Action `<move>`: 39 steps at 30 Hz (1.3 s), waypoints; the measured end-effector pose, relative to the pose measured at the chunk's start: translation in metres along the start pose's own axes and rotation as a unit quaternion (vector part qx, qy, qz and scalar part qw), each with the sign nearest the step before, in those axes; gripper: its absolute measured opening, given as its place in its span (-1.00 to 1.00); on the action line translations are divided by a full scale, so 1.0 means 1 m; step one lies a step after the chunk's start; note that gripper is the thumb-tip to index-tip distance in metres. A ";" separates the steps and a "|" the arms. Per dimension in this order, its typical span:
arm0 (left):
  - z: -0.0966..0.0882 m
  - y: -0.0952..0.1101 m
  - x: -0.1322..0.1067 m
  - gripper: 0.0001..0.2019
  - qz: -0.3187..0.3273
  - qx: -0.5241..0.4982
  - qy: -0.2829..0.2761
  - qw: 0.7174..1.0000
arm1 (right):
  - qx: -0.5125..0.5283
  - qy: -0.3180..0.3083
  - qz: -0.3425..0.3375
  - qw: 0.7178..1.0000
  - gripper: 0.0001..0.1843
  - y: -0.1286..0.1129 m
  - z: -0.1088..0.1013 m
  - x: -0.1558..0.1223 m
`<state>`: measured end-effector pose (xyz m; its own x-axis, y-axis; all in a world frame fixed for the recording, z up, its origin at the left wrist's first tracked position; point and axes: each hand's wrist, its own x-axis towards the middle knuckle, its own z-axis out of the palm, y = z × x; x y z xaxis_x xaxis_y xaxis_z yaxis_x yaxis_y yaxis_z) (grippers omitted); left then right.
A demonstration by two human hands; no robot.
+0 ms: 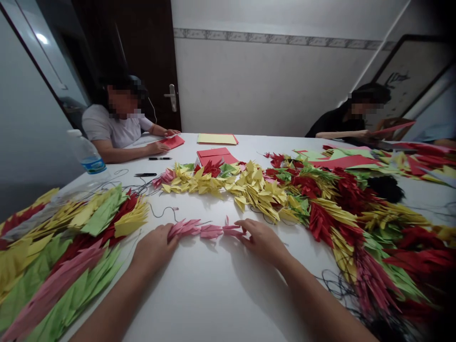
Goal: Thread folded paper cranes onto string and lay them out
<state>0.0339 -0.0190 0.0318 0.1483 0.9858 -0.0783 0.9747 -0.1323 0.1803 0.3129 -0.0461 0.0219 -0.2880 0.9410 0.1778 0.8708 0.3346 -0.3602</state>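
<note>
White-topped table (199,299) in a pale-walled room, pink paper row in both hands.
The row of pink folded-paper pieces (211,232) sits near the middle of the table, just this side of the heap of yellow folded-paper strands (258,187). Left hand (154,244) has its left end gripped, right hand (262,239) pinches the right end between fingertips. Only container I can spot is a clear plastic bottle with a white cap and blue label (87,153), over on the left; can't tell how full it is.

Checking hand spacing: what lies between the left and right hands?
A row of pink folded paper pieces lies between the left hand and the right hand, over the white tabletop; the head view shows it.
</note>
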 end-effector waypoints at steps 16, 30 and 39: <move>0.034 0.059 0.051 -0.69 0.169 -0.260 0.070 0.948 | 0.037 -0.079 -0.169 0.982 -0.89 -0.068 0.017 -0.071; 0.041 0.047 0.062 -0.58 0.242 -0.359 0.055 0.900 | -0.132 0.114 0.093 0.980 -0.82 0.037 -0.025 -0.023; 0.041 0.051 0.063 -0.62 0.252 -0.332 0.046 0.908 | -0.198 -0.084 0.144 0.966 -0.67 0.059 -0.013 -0.041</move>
<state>0.0994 0.0321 -0.0042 0.5022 0.8263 0.2549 0.4670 -0.5073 0.7243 0.3818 -0.0656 0.0054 -0.0430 0.9982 -0.0406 0.9990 0.0435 0.0123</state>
